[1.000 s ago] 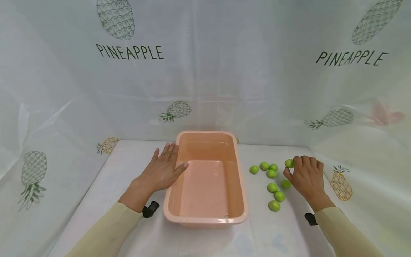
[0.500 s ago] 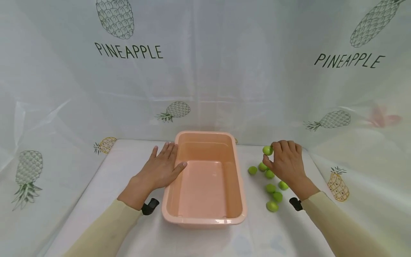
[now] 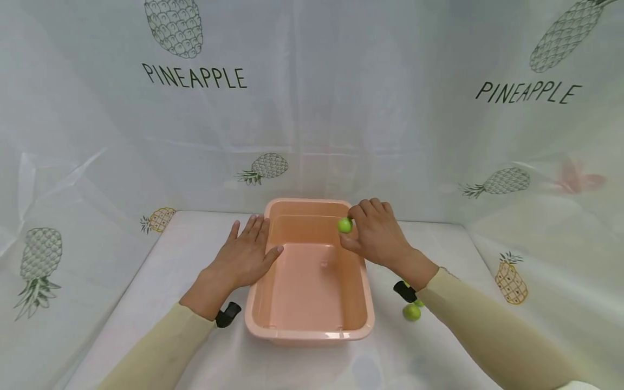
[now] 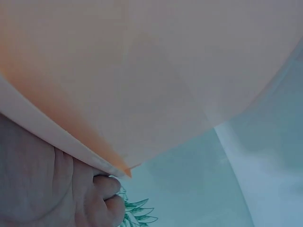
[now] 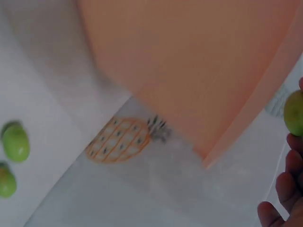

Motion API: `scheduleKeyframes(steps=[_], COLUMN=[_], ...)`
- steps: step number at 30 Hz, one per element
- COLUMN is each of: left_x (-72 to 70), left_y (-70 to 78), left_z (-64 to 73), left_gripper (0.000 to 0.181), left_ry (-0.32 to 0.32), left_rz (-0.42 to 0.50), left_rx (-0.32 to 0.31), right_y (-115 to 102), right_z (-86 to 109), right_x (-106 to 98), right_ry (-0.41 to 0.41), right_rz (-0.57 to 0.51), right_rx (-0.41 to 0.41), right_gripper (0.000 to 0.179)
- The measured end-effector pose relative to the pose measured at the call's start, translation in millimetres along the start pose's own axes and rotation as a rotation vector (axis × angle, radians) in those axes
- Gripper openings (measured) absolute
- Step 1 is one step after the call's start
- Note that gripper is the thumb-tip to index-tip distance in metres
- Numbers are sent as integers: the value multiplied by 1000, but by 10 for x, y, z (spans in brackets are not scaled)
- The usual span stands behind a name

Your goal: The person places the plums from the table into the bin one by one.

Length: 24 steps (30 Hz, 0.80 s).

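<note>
A peach-coloured plastic basin stands in the middle of the table. My left hand rests along its left rim with fingers straight, the thumb reaching over the edge. In the left wrist view, the palm lies against the basin's outer rim. Between thumb and fingertips, my right hand pinches a small round green fruit above the basin's far right corner. The same held fruit shows at the right edge of the right wrist view.
Several loose green fruits, one of them a fruit near the right forearm, lie right of the basin; the arm hides most. Two more fruits show in the right wrist view, including one fruit. A pineapple-printed sheet rises behind the table.
My right hand has carried the green fruit leftward from the right side of the table to over the basin's rim. The left hand stays in place.
</note>
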<state>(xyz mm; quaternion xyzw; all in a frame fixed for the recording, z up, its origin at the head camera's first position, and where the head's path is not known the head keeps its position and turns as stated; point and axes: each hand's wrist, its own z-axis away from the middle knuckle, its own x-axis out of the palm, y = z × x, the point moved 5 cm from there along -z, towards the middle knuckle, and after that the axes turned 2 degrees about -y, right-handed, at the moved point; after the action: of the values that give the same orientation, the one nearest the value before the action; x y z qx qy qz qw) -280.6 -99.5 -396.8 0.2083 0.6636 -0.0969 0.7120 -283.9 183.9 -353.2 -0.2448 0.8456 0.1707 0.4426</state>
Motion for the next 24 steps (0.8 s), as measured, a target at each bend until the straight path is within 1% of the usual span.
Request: scheduleKeyframes(steps=[5, 10, 14, 20, 24], left_x=[14, 18, 21, 33, 35], left_y=[-9, -7, -2, -1, -1], left_z=[-1, 7, 9, 2, 2], left_gripper=[81, 81, 82, 82, 82], left_ry=[7, 20, 30, 30, 29], left_rz=[3, 14, 16, 9, 5], left_rx=[2, 0, 6, 7, 8], right_y=[-314, -502, -562, -577, -577], right_z=[-147, -205, -207, -187, -175], right_x=[133, 259, 346, 443, 463], right_ry=[-70, -105, -137, -211, -230], right_rz=[-35, -36, -37, -39, -43], right_rx=[-59, -121, -128, -85, -70], right_gripper=[28, 28, 29, 30, 31])
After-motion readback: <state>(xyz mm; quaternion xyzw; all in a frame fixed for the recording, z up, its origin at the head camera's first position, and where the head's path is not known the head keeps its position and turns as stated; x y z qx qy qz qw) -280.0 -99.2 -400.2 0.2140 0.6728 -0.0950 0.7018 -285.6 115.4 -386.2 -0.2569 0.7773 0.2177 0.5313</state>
